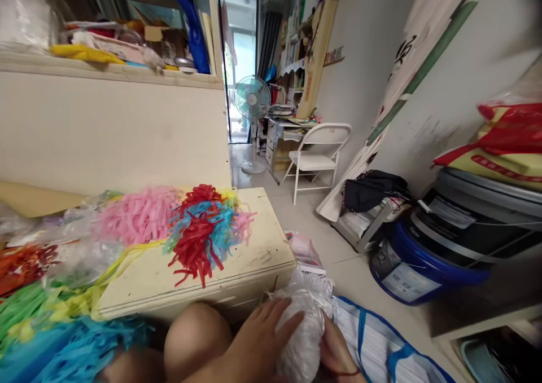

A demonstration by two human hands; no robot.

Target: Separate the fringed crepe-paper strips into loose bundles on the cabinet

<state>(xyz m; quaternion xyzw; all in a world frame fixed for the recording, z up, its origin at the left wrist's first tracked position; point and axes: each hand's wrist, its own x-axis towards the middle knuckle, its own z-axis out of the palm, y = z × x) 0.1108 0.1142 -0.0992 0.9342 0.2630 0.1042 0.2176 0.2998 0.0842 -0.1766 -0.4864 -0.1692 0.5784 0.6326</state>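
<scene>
A shiny white bundle of what looks like plastic string (300,340) is between my two hands, low in the view. My left hand (260,335) lies over its left side, fingers curved round it. From the right, my right hand (334,346) grips the other side; most of its fingers are hidden behind the bundle. Loose strands stick out at the bundle's top. Left of my hands, red fringed strips (197,245) and blue strips (220,230) lie heaped on a cream bench top (249,259), beside a pink pile of strips (141,214).
Green strips (25,307) and blue strips (80,346) cover the lower left. A white bag with blue bands (376,338) stands just right of my hands. Farther right are a blue bucket (412,267) and a black bucket (453,219). A white folding chair (317,160) stands behind.
</scene>
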